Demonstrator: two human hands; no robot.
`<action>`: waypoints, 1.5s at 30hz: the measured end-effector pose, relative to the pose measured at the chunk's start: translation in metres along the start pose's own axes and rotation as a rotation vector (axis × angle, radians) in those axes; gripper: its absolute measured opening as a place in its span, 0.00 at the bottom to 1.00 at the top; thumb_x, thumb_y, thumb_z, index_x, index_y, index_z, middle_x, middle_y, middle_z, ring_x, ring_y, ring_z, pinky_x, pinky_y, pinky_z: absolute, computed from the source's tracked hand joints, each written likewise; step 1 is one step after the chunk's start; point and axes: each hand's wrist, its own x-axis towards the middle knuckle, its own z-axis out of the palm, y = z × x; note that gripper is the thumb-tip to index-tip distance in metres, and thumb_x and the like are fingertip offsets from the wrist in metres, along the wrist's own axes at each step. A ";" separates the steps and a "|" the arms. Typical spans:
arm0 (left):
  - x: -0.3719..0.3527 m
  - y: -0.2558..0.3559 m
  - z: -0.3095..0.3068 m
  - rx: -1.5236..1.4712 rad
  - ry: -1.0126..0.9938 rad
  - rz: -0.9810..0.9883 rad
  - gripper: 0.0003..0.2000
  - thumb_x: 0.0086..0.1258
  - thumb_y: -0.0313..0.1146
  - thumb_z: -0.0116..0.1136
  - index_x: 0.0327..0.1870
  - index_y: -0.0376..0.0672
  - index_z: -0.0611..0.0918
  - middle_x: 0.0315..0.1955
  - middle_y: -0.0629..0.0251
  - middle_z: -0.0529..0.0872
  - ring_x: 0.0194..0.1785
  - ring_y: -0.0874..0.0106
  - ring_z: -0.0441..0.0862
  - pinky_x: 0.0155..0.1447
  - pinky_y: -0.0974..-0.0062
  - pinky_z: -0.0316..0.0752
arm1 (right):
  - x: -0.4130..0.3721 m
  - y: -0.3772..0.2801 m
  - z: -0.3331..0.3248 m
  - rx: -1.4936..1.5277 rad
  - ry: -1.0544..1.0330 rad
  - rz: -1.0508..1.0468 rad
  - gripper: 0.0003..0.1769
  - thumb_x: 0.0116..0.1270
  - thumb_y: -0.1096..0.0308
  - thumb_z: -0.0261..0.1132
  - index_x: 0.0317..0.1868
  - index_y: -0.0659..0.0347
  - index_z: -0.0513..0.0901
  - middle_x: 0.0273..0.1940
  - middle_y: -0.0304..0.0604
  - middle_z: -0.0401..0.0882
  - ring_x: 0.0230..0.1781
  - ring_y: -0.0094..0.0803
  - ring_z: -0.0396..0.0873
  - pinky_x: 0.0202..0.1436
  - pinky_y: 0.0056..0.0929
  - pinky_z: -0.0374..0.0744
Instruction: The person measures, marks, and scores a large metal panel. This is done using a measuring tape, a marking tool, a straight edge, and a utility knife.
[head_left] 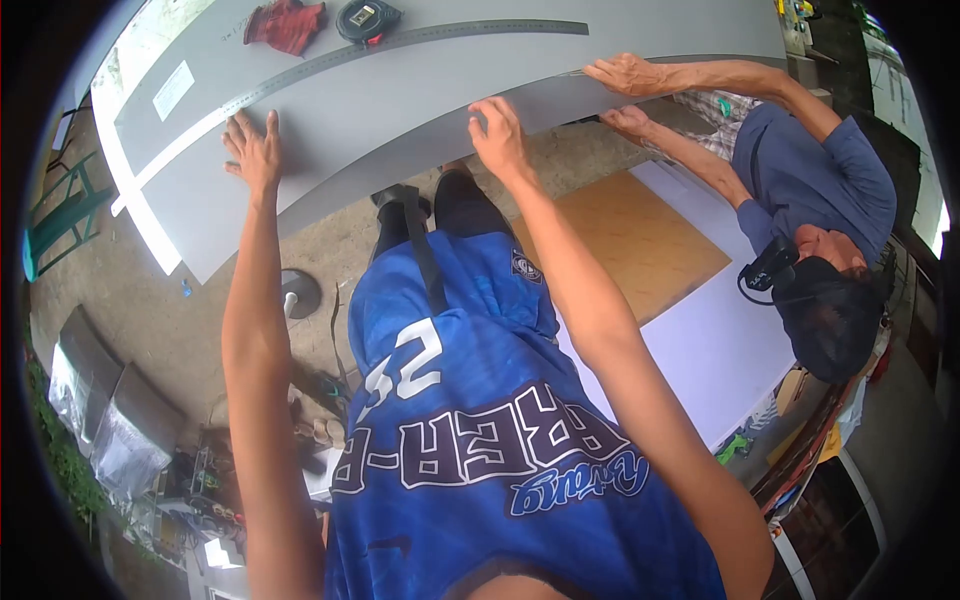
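A large grey sheet (380, 115) spans the upper part of the view. My left hand (254, 150) lies on its left part with the fingers spread. At the sheet's near edge is my right hand (497, 135), its fingers curled with a gap between thumb and fingers; nothing shows in it. A long metal ruler (440, 36) rests on the sheet beyond both hands. Near the ruler lie a red glove (287, 27) and a black tape measure (366, 20). A white label (174, 91) is on the sheet at the left.
At the right a co-worker (815, 170) in a dark cap has both hands at the sheet's edge. A brown board (630, 245) lies on a white sheet (740, 350) below. Plastic-wrapped panels (125, 430) lean at the lower left, near a green frame (65, 215).
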 end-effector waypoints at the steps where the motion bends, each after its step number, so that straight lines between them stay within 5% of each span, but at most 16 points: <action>1: 0.003 -0.006 0.010 0.059 0.043 0.011 0.41 0.72 0.68 0.41 0.80 0.52 0.56 0.80 0.57 0.50 0.83 0.54 0.42 0.75 0.32 0.37 | 0.027 0.000 0.006 -0.033 0.025 -0.043 0.13 0.62 0.72 0.65 0.47 0.61 0.82 0.51 0.52 0.76 0.56 0.52 0.73 0.61 0.46 0.73; 5: -0.005 0.015 0.003 0.123 0.155 -0.058 0.38 0.72 0.68 0.42 0.79 0.58 0.58 0.80 0.61 0.53 0.82 0.56 0.45 0.76 0.34 0.38 | 0.117 0.008 0.017 -0.352 0.163 -0.137 0.29 0.67 0.59 0.63 0.68 0.52 0.71 0.71 0.58 0.58 0.74 0.58 0.55 0.75 0.58 0.58; 7: -0.005 0.019 -0.002 0.135 0.177 -0.088 0.37 0.72 0.67 0.42 0.78 0.60 0.60 0.79 0.63 0.56 0.82 0.58 0.47 0.77 0.36 0.39 | 0.157 0.017 0.022 -0.555 0.002 0.049 0.35 0.73 0.54 0.59 0.77 0.53 0.60 0.77 0.60 0.52 0.79 0.57 0.47 0.79 0.57 0.50; 16: -0.008 0.016 0.003 0.146 0.231 -0.143 0.36 0.68 0.69 0.46 0.76 0.67 0.63 0.77 0.70 0.60 0.81 0.64 0.50 0.78 0.40 0.38 | 0.167 0.021 0.035 -0.525 0.043 0.052 0.36 0.73 0.49 0.57 0.77 0.47 0.59 0.77 0.59 0.50 0.79 0.58 0.44 0.79 0.61 0.46; 17: -0.010 0.012 0.002 0.150 0.231 -0.142 0.35 0.70 0.67 0.46 0.76 0.66 0.63 0.77 0.70 0.61 0.81 0.64 0.50 0.78 0.41 0.39 | 0.165 0.019 0.036 -0.521 -0.031 0.114 0.38 0.74 0.45 0.52 0.80 0.44 0.53 0.80 0.57 0.43 0.81 0.56 0.38 0.80 0.60 0.41; 21: -0.009 0.013 0.000 0.176 0.223 -0.129 0.33 0.72 0.64 0.45 0.76 0.64 0.63 0.77 0.69 0.61 0.81 0.63 0.51 0.78 0.42 0.40 | 0.167 0.022 0.035 -0.527 -0.064 0.167 0.41 0.70 0.45 0.55 0.80 0.44 0.54 0.81 0.55 0.40 0.82 0.55 0.36 0.80 0.58 0.40; 36: -0.007 0.006 -0.005 0.182 0.204 -0.088 0.34 0.73 0.64 0.42 0.77 0.61 0.61 0.78 0.66 0.59 0.82 0.62 0.49 0.79 0.46 0.38 | 0.171 0.016 0.036 -0.511 0.073 0.119 0.38 0.70 0.44 0.57 0.77 0.46 0.62 0.78 0.57 0.52 0.80 0.55 0.47 0.79 0.59 0.45; 45: 0.003 -0.002 0.002 0.162 0.363 0.010 0.38 0.69 0.71 0.42 0.75 0.59 0.68 0.75 0.68 0.66 0.79 0.66 0.57 0.79 0.57 0.45 | 0.175 0.025 0.044 -0.480 0.247 0.002 0.35 0.70 0.46 0.58 0.74 0.49 0.65 0.75 0.56 0.58 0.78 0.53 0.51 0.78 0.59 0.49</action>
